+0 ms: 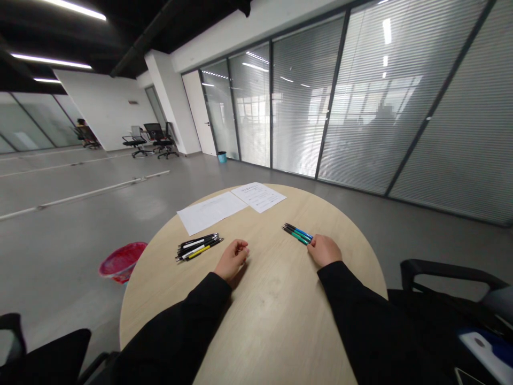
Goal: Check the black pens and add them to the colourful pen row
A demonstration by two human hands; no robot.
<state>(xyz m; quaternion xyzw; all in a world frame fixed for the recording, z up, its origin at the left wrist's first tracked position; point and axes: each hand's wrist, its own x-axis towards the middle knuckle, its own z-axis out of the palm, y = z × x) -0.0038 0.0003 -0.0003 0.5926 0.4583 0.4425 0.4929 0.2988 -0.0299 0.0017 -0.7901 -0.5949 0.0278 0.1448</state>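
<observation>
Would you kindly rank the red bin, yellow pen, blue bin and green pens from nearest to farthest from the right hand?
1. Green pens, at the right hand's fingers.
2. Yellow pen, table's left side.
3. Red bin, left floor.
4. Blue bin, far floor.

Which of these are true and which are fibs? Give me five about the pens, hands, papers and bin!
1. The right hand holds green and blue pens. True.
2. The left hand holds the yellow pen. False: the yellow pen lies beside the left hand.
3. Two sheets of paper lie on the table. True.
4. The red bin is on the table. False: the red bin is on the floor.
5. The table's far edge is curved. True.
</observation>
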